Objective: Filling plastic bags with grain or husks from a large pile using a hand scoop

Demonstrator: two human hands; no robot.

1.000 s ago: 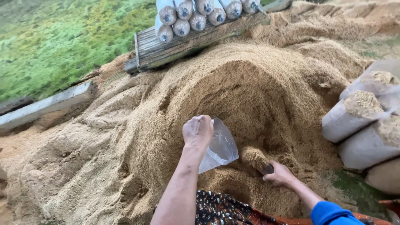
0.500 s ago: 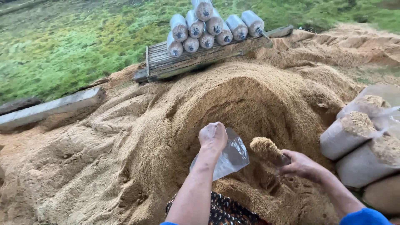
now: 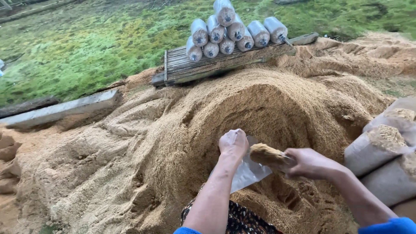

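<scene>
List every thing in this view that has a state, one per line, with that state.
Left hand: closed on the rim of the clear plastic bag.
Clear plastic bag: held up, hanging limp.
Right hand: holding a scoop heaped with sawdust beside the bag.
Tan sawdust mound: hollowed at the front.
Grey cylindrical packed bags: stacked on their sides on a wooden pallet.
Filled sacks: open-topped, full.
</scene>
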